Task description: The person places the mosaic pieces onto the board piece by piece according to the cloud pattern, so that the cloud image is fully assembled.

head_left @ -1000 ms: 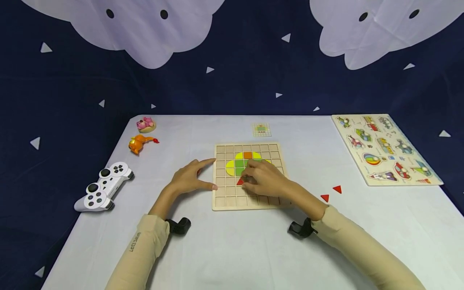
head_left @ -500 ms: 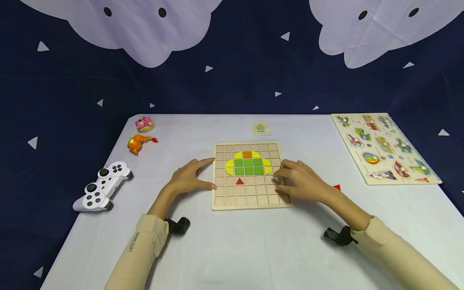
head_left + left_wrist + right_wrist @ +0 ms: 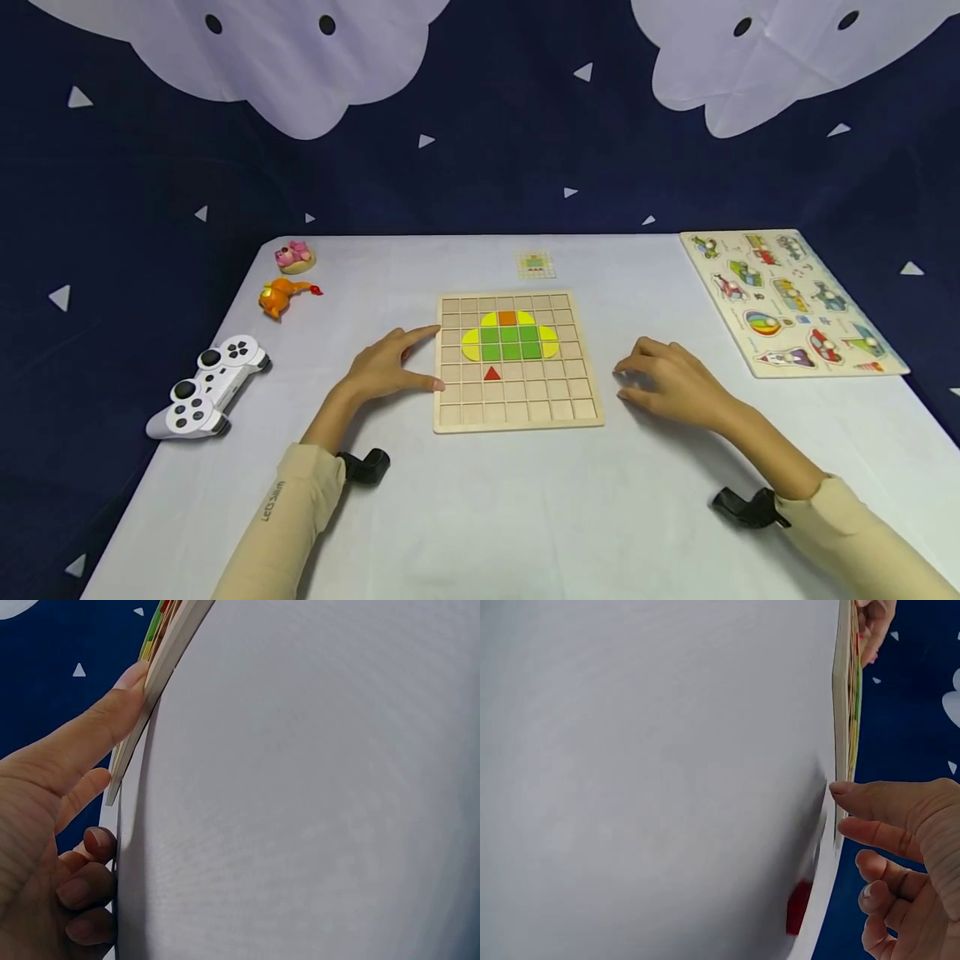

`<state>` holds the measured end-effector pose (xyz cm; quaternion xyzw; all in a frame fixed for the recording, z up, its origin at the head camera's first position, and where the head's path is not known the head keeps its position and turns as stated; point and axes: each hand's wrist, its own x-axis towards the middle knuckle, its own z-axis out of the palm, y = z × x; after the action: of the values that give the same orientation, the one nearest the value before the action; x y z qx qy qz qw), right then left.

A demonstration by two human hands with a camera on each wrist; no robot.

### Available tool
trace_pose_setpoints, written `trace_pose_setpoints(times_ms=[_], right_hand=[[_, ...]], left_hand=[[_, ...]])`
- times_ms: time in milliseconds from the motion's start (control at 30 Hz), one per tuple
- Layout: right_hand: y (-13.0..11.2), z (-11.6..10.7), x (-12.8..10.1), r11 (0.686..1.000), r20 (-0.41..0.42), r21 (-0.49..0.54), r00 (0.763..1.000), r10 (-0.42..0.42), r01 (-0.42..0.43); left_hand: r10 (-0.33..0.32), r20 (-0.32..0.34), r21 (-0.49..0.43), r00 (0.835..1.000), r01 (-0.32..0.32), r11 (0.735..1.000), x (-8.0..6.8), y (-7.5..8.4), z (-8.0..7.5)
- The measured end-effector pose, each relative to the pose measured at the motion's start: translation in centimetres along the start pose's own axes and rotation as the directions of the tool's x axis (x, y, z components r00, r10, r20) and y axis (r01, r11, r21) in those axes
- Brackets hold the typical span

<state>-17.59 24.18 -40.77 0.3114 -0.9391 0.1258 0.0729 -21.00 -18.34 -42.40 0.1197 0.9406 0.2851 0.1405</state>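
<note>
A square wooden grid board (image 3: 517, 412) lies on the white table. Green squares (image 3: 510, 335), yellow rounded pieces (image 3: 549, 342) and an orange square (image 3: 507, 318) form a joined shape in its upper cells. A lone red triangle (image 3: 491, 374) sits below them. My left hand (image 3: 382, 365) rests its spread thumb and index finger against the board's left edge. To the right of the board, my right hand (image 3: 671, 383) hovers over the table with loosely bent fingers and nothing between them. A red piece (image 3: 799, 907) shows on the table below it in the right wrist view, hidden in the head view.
A small pattern card (image 3: 536, 265) lies behind the board. At the back right is a wooden vehicle puzzle (image 3: 795, 304). Along the left side are a white game controller (image 3: 210, 387), an orange toy figure (image 3: 283, 296) and a pink toy figure (image 3: 295, 257).
My right hand has left the board's grid and moved right, off the board, uncovering the red triangle there and covering the loose red triangles. My left hand has stayed at the board's edge.
</note>
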Motion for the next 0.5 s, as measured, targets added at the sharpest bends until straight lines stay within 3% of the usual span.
trace_pose_setpoints(times_ms=[500], right_hand=[[1.8, -1.6, -3.0, 0.997, 0.022, -0.025, 0.997, 0.072, -0.071]], left_hand=[[0.001, -0.006, 0.002, 1.0, -0.001, 1.0, 0.1, 0.0, 0.0]])
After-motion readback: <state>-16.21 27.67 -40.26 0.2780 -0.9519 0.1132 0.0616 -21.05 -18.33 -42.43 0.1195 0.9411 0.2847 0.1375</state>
